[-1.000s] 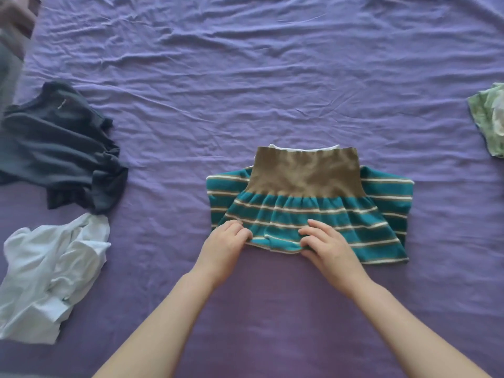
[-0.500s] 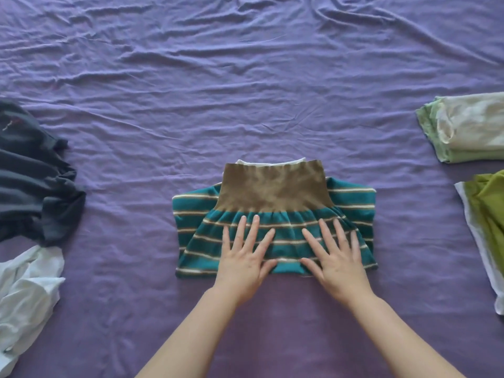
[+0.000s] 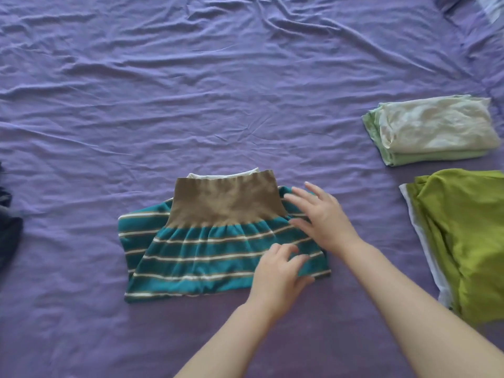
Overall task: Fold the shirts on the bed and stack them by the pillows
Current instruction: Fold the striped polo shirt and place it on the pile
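The bed sheet [image 3: 191,91] is matt purple cloth, heavily creased. The striped shirt [image 3: 207,257] at centre looks like soft knit with a ribbed brown band. At right, the olive-green shirt [image 3: 463,241] shows a faint sheen.

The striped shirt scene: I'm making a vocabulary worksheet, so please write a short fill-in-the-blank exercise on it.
1. Both hands rest on the ___ end of the striped shirt.
2. The bed sheet is ___ in colour.
3. The folded pale green shirt lies ___ from the person than the olive-green garment.

Missing words: right; purple; farther
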The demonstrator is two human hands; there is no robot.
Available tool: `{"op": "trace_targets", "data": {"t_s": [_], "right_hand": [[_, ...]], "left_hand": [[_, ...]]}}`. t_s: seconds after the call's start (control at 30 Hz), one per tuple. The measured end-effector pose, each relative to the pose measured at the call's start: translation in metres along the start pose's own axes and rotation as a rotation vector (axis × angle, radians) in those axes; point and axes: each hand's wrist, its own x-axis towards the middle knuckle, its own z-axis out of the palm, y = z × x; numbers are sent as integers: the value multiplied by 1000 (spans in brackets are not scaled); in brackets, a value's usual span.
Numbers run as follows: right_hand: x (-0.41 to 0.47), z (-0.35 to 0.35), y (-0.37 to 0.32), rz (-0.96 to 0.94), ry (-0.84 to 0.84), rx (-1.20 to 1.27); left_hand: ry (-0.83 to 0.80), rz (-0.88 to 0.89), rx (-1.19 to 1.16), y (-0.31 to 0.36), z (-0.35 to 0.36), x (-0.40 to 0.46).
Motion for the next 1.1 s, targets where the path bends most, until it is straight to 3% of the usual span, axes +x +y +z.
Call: {"op": "trace_targets", "data": {"t_s": [0.1,0.2,0.3,0.47,0.63,0.83,1.1], "right_hand": [[19,1,24,32,-108,33],[23,4,37,57,-155,19],[18,7,42,55,-154,7],[20,-2,39,20,-124,-36],[35,-27,10,101,-112,292],[64,-40,-48,114,-195,361],[102,-10,-166,36,-245,403]], "left_hand": [[-98,-58,-56,17,23,15],[-191,-204,89,28,44,21],[-164,-306,211,43,50,25],[83,-283,217,47,39,26],[226,-287,-3,30,2,-3],[262,-565,-289,0,-49,-45],[508,-897,-520,-76,-102,-111]]}}
